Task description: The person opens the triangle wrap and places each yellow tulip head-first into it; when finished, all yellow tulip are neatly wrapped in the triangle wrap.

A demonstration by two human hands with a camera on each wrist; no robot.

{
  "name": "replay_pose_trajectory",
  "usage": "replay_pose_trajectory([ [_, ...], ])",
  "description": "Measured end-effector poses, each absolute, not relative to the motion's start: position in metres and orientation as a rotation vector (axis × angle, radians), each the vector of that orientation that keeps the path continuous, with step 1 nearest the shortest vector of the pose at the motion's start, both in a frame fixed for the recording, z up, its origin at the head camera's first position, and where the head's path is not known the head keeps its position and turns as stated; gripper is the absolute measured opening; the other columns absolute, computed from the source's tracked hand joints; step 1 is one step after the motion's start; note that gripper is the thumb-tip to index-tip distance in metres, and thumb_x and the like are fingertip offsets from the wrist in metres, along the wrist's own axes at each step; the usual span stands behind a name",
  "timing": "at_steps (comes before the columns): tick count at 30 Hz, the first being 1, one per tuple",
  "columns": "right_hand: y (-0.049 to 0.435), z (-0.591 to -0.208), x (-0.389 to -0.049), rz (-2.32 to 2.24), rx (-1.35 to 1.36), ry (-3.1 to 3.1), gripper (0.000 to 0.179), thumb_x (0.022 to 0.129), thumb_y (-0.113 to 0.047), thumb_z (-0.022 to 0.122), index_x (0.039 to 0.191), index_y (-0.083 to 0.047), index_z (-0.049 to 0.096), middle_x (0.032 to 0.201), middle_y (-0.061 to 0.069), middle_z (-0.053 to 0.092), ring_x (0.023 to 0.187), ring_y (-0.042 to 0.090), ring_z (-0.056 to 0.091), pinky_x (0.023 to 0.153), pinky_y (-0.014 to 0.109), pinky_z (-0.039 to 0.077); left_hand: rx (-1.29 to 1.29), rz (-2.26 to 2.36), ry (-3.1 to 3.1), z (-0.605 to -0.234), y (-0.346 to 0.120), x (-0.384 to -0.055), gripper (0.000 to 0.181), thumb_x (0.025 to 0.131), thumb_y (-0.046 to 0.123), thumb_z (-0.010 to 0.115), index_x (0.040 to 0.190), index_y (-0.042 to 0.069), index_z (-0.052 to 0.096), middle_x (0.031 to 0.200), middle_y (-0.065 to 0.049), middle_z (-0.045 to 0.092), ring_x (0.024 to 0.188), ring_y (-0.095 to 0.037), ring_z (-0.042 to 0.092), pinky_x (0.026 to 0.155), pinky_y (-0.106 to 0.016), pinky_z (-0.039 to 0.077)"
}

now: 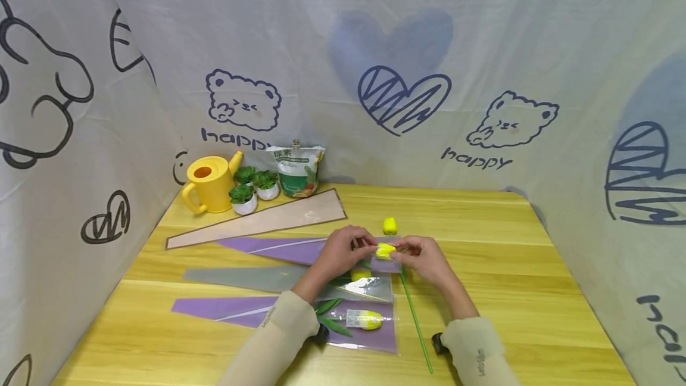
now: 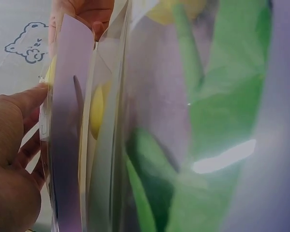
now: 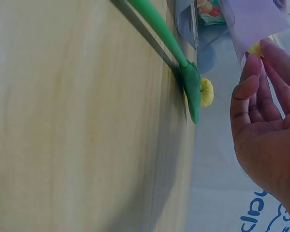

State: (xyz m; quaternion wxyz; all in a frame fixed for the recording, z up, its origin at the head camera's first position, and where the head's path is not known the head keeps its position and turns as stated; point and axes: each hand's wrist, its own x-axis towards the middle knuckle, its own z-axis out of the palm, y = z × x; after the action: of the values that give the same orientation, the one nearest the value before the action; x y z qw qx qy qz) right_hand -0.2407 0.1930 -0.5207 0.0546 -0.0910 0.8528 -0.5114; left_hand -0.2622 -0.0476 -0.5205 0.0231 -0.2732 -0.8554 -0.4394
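Your left hand [image 1: 347, 252] and right hand [image 1: 426, 260] both pinch the farther purple flower sleeve [image 1: 298, 254] at its wide end, the yellow tulip head [image 1: 385, 251] lying between them, near both; the sleeve's long axis runs leftward across the table [image 1: 514, 290], tapering past your left hand.

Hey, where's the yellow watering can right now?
In the head view, the yellow watering can stands at the back left of the wooden table, immediately left of the three small potted succulents.
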Motion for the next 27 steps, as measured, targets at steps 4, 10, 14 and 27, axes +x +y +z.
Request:
replay_pose_trajectory([
  [4,0.1921,-0.5216,-0.2410,-1.559,-0.273,2.577,0.024,0.093,-0.019,0.080,0.113,-0.008,0.078,0.102,0.008,0.075,0.078,0.018,0.060,0.062,0.026,0.050,-0.846,-1.354,-2.629,-0.5213,-0.0481,-0.2615,0.004,0.096,0.025,0.076,0.098,0.022,0.079,0.091,0.009,0.073,0.080,-0.007,0.062,0.072,-0.026,0.052],
  [10,0.1904,-0.5200,-0.2402,-1.625,-0.217,2.438,0.026,0.095,-0.015,0.077,0.118,-0.005,0.076,0.104,0.015,0.073,0.061,0.017,0.062,0.052,0.029,0.051,-0.862,-1.374,-2.597,-0.5212,-0.0487,-0.2600,0.004,0.096,0.023,0.076,0.098,0.022,0.080,0.095,0.008,0.074,0.082,-0.007,0.063,0.072,-0.026,0.053],
  [14,0.1902,-0.5191,-0.2394,-1.645,-0.192,2.378,0.023,0.097,-0.009,0.073,0.119,-0.004,0.076,0.113,0.022,0.070,0.055,0.015,0.060,0.050,0.028,0.050,-0.870,-1.378,-2.597,-0.5224,-0.0484,-0.2599,0.005,0.096,0.024,0.076,0.098,0.022,0.080,0.096,0.008,0.074,0.083,-0.007,0.063,0.073,-0.026,0.052],
  [27,0.1887,-0.5186,-0.2394,-1.602,-0.220,2.439,0.023,0.094,-0.017,0.077,0.115,-0.005,0.078,0.108,0.016,0.074,0.055,0.017,0.057,0.051,0.027,0.049,-0.939,-1.311,-2.614,-0.5264,-0.0565,-0.2632,0.014,0.096,0.029,0.076,0.108,0.023,0.080,0.106,0.007,0.075,0.097,-0.013,0.063,0.086,-0.031,0.053],
])
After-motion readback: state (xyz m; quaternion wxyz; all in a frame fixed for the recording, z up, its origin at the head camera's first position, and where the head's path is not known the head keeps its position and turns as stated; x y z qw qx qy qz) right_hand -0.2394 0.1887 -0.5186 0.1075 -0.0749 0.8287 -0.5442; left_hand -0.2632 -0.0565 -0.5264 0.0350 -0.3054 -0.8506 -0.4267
